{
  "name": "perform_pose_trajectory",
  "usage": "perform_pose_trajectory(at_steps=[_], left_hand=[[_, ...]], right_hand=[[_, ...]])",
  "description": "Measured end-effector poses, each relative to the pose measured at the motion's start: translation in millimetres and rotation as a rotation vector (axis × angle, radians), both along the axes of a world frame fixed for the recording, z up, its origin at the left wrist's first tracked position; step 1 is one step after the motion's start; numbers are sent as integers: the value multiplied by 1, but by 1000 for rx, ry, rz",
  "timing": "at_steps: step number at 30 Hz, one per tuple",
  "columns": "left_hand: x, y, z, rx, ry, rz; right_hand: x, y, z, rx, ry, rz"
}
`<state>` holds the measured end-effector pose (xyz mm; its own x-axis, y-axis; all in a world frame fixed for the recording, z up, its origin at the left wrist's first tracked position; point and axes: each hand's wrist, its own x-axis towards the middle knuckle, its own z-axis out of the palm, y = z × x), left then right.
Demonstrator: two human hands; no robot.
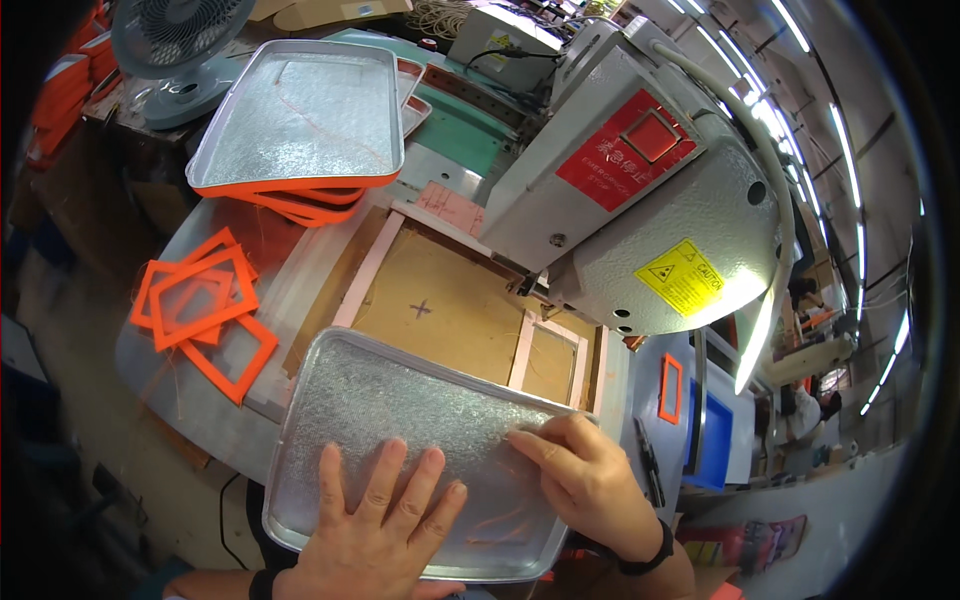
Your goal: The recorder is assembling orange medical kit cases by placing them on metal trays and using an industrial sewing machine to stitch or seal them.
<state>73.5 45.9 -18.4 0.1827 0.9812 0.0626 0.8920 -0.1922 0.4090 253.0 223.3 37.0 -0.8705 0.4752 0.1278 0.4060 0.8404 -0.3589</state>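
Observation:
A rectangular silver foil-faced panel point(420, 410) with a raised, rounded rim lies tilted in front of me. My left hand point(375, 530) rests on its near part, palm down, fingers spread. On the panel's right side, my right hand point(590, 480) is closed, thumb and forefinger pressed together at the foil. Whatever is between those fingertips is too small or hidden to make out. Loose orange threads point(505, 520) lie on the foil between my hands. Just beyond the panel, a brown board point(440, 300) marked with a cross sits inside a pale pink frame point(368, 270).
A large grey sewing machine head point(680, 220) overhangs from the right. Similar silver panels with orange edges point(310, 120) are stacked at the back left, near a fan point(180, 40). Orange frames point(205, 300) lie at left. A black pen point(650, 460) and blue tray point(708, 435) are at right.

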Motion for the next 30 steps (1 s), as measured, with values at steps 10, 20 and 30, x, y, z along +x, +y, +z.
perform_pose_trajectory(at_steps=[10,20,30], left_hand=[[2,0,11,-22,-69,45],[2,1,17,-43,-105,68],[2,2,17,-48,-88,65]], right_hand=[[8,1,-2,44,-42,67],[13,-1,1,34,-48,63],[15,-1,-4,-19,32,-2]])
